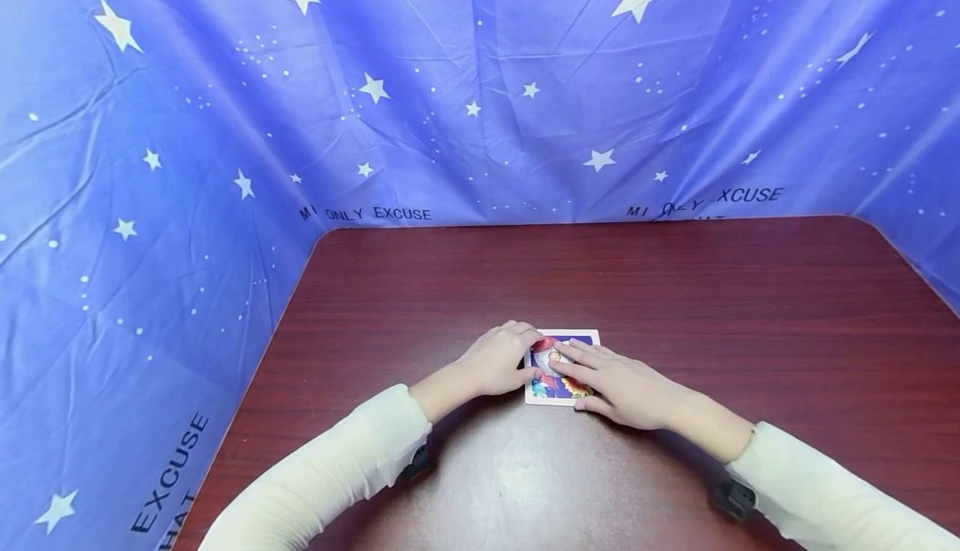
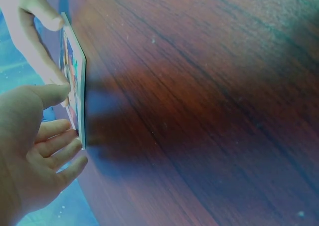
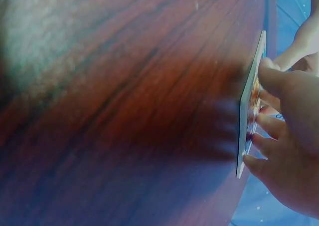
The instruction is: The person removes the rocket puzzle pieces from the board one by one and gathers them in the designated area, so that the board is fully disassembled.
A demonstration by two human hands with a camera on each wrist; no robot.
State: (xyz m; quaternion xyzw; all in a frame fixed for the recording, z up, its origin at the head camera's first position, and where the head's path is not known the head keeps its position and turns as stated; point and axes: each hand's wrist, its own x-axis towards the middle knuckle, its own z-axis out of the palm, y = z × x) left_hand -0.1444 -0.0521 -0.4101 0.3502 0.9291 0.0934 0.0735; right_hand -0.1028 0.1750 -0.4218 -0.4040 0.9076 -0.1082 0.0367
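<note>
A small square picture board (image 1: 555, 395) with a white border and a colourful print lies flat on the dark red table. My left hand (image 1: 501, 359) is at its left edge, thumb on the picture and fingers along the side. From the right, my right hand (image 1: 637, 386) lies over the board with its fingers spread on the picture and its thumb near the lower right corner. In the left wrist view the board (image 2: 82, 101) shows edge-on beside the left hand (image 2: 40, 151). The right wrist view shows the right hand (image 3: 294, 121) touching the board (image 3: 243, 116).
The wooden table (image 1: 450, 276) stretches around the board on all sides. Behind and to the left hangs a blue curtain (image 1: 480, 142) with white stars and printed words, meeting the table's far edge.
</note>
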